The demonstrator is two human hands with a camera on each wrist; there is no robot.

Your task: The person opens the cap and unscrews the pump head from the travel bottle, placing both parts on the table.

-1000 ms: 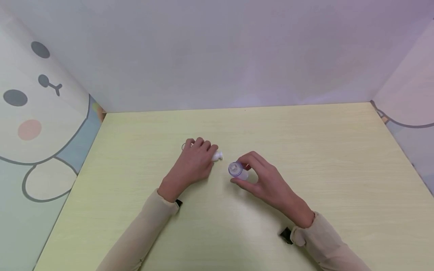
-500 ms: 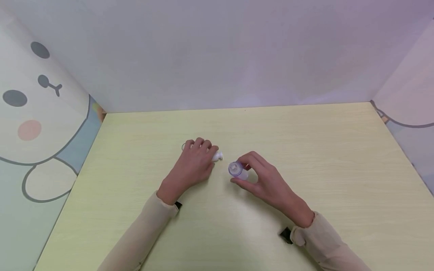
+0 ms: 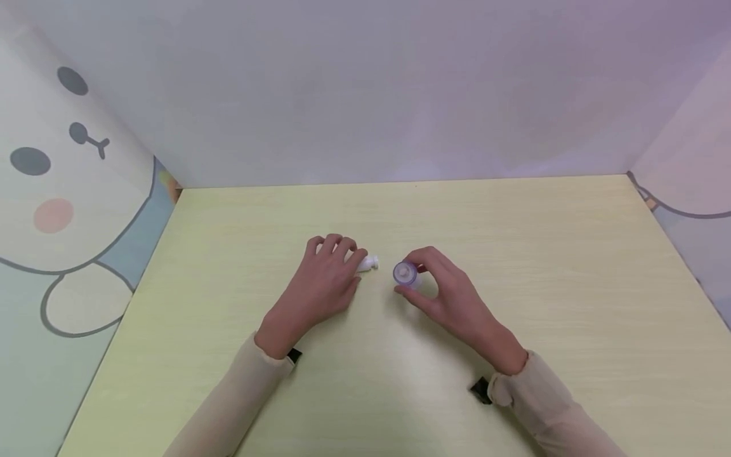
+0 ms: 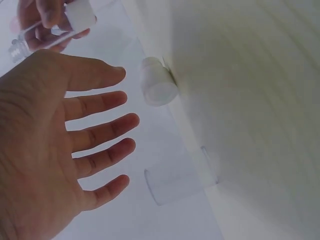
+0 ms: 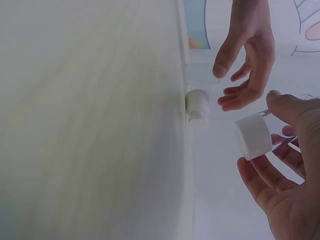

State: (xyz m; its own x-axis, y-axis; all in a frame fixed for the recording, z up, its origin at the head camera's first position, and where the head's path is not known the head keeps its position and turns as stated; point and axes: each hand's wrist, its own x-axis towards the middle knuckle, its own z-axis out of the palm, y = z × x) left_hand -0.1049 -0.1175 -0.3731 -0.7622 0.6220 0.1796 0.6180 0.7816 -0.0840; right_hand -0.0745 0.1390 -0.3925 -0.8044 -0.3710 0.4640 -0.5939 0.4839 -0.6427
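My right hand [image 3: 457, 301] pinches a clear bottle [image 3: 405, 273] between thumb and fingers, above the table. The bottle has a threaded neck and a white base [image 5: 254, 136]. Over the table to its left hovers my left hand [image 3: 314, 285], fingers spread and relaxed, nothing held. Just beyond those fingertips a small white stepped piece [image 4: 158, 82], perhaps a pump head, lies on its side. Near the little finger a clear cylindrical cap [image 4: 181, 176] also lies on the table, hidden behind the left hand in the head view.
The pale wooden table [image 3: 542, 254] meets a plain light wall [image 3: 400, 89] at its back edge. A side panel with a cartoon face [image 3: 74, 190] stands at the left, and another printed panel [image 3: 697, 190] at the right.
My right hand has shifted slightly away and to the right with the bottle, which now stands more upright. The left hand moved a little, covering the clear rim seen before.
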